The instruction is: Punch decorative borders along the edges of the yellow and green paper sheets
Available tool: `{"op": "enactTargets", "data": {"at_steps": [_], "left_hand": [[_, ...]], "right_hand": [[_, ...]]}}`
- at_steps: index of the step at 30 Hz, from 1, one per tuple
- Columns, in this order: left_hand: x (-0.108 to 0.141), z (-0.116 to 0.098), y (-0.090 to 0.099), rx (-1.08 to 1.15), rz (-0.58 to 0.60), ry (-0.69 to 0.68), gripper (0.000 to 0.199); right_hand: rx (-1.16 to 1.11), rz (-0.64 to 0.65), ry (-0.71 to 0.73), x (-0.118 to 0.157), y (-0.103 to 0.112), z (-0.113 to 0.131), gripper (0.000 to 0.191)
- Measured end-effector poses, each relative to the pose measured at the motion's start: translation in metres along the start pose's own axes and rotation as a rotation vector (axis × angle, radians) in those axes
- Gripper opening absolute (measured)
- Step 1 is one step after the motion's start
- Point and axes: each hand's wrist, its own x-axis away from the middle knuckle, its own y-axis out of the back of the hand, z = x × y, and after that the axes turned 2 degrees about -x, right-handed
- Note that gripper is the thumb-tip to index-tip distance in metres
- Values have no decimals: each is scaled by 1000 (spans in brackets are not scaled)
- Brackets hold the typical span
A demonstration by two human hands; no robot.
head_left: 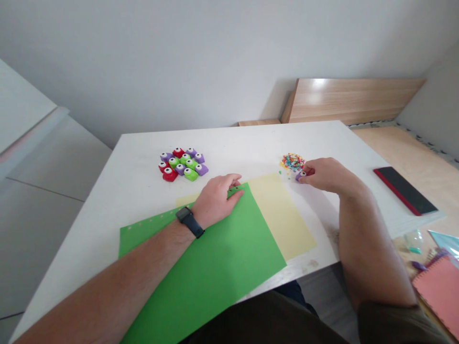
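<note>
Right hand (324, 174) pinches a purple eyed piece (300, 176) beside the confetti (293, 161), toward the right edge of the bench (247, 148); leftward lies the green sheet (222, 258), left hand (218, 199) at its punched edge, that grip unclear

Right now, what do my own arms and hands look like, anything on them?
Your left hand and right hand are ungloved. The left also wears a dark, square-faced watch at the wrist. A dark, brownish sleeve shows on the right arm; no left sleeve is in view.
</note>
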Motion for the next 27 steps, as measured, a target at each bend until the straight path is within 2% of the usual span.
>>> {"op": "enactTargets", "data": {"at_steps": [8,13,17,20,27], "left_hand": [[0,0,0,0,-3,-7,37],[0,0,0,-5,1,-4,36],[0,-1,1,-7,4,-11,36],[0,-1,1,-7,1,-15,36],[0,0,0,-8,-3,-16,37]], "right_hand": [[-104,-1,55,5,2,9,29],[-88,-48,87,3,-2,16,34],[-47,-118,42,1,-5,15,37],[-99,-167,34,2,-5,18,34],[-160,-217,127,-2,-13,33,29]]}}
